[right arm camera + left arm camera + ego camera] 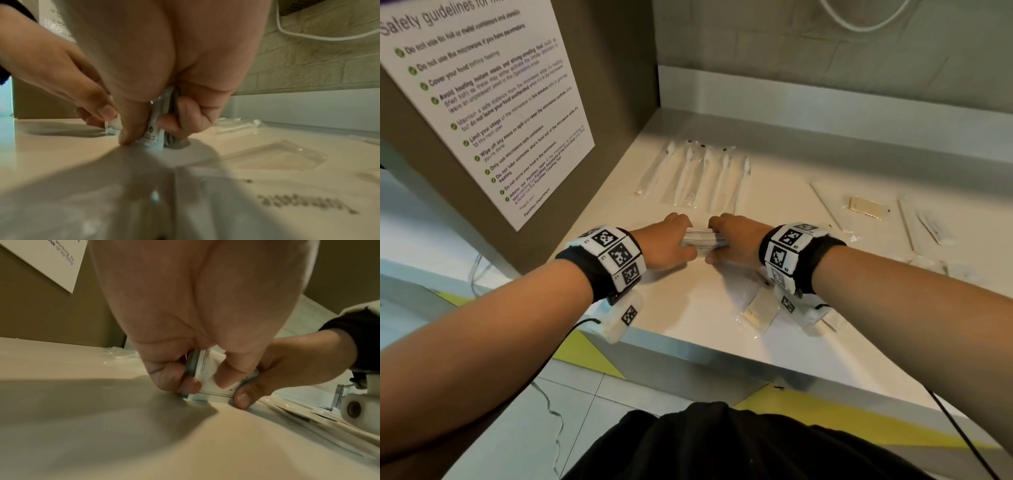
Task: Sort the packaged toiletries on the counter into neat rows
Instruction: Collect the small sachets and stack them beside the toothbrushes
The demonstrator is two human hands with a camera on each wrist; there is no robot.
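Observation:
Both hands hold one small stack of flat white sachets (pixel 702 242) standing on edge on the white counter (pixel 688 308). My left hand (pixel 671 245) grips its left end, thumb in front and fingers behind; the stack (pixel 207 382) shows between thumb and curled fingers in the left wrist view. My right hand (pixel 732 245) grips the right end the same way; its thumb presses the sachets (pixel 153 136) near the counter. Behind the hands lies a row of several wrapped toothbrushes (pixel 702 174).
A brown cabinet side with a safety notice (pixel 482 102) walls off the left. A cream sachet (pixel 760 310) lies by my right wrist. To the right lie a yellowish comb packet (pixel 868 207), thin wrapped sticks (pixel 828 209) and clear packets (pixel 935 265). The counter's front edge (pixel 722 353) is near.

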